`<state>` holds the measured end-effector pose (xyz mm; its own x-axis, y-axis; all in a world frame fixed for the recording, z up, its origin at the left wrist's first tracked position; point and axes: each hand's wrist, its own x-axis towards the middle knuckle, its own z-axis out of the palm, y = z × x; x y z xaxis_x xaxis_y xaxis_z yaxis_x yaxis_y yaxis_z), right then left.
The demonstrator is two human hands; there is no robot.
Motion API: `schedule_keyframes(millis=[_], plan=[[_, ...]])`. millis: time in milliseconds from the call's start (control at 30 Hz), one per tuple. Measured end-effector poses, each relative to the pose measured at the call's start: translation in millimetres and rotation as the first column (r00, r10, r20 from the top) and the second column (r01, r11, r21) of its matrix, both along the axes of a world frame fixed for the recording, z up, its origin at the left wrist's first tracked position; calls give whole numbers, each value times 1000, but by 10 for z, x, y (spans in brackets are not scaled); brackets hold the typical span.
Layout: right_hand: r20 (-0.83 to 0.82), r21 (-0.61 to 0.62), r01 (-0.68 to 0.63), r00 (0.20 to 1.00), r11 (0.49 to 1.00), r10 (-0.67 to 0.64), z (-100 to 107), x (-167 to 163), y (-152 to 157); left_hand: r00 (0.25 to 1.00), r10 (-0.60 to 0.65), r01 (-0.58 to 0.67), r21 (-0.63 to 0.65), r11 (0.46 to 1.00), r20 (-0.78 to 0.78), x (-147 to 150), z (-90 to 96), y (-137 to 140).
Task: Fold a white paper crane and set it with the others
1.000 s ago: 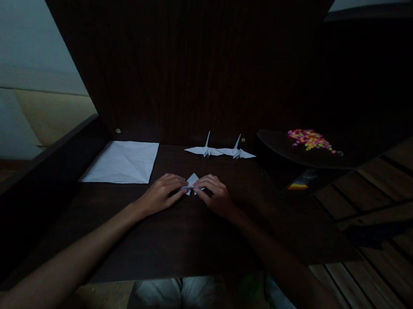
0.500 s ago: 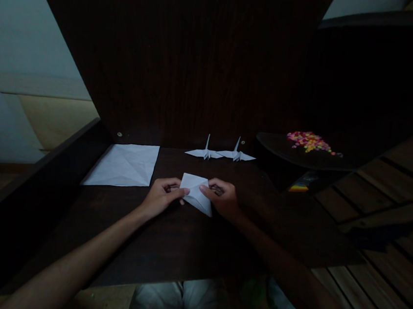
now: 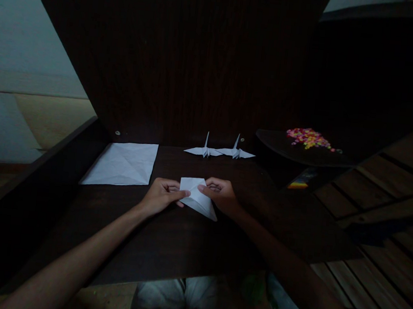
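Since a second ago, the folded paper (image 3: 197, 200) has gone from a small edge-on shape to a broad face toward the camera; against the last half second, only its lower corner has swung a bit right. It's between both hands at mid-desk, in front of the birds. Left hand (image 3: 160, 193) pinches its left edge, thumb on top; right hand (image 3: 223, 194) does the same on the right. Status: left bird (image 3: 204, 151) and right bird (image 3: 235, 153) look finished, wings and upright points formed. Held piece looks part-folded (no wings showing), so shaping seems left; flat sheet (image 3: 124, 164) shows creases only, looks unstarted. Can't see: fingers under the paper, its back layers, whether it touches the desk (image 3: 159, 248). Unclear if the birds' wingtips touch or overlap. Right forearm is lost in shadow.
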<state>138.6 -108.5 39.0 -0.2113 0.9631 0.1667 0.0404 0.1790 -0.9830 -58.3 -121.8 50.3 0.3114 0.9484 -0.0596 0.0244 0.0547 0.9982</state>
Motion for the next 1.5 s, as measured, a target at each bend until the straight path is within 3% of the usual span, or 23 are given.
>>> schedule_keyframes(millis=[167, 367, 467, 600, 667, 900, 1100, 1367, 1500], plan=[[-34, -74, -16, 999, 997, 14, -13, -15, 3, 995, 48, -44, -46, 998, 92, 18, -22, 25], [-43, -105, 5, 999, 994, -10, 0, -42, -25, 981, -92, 104, -62, 993, 170, 8, -31, 18], [-59, -95, 15, 998, 995, -21, 17, -31, -38, 990, -110, 112, -21, 994, 89, -26, -13, 21], [-76, -87, 18, 997, 996, -25, 44, 4, -39, 978, -144, 163, 122, 979, -151, -49, 52, 17], [-90, -77, 30, 995, 997, -36, 53, 21, -33, 968, -151, 188, 180, 966, -199, -44, 71, 9], [-113, -105, -21, 994, 994, 9, 61, 33, -20, 996, -76, 81, 103, 991, -54, -17, 15, -16], [-67, -147, -62, 996, 987, 52, 56, 51, -24, 977, -145, 165, 128, 978, -155, -12, 55, -62], [-84, -98, -161, 985, 982, 153, 32, 178, 80, 988, -52, 70, 124, 990, -146, -42, 40, -8], [40, -200, -144, 987, 969, 155, 55, 235, 113, 994, -15, 23, 78, 997, -107, -75, 6, 41]])
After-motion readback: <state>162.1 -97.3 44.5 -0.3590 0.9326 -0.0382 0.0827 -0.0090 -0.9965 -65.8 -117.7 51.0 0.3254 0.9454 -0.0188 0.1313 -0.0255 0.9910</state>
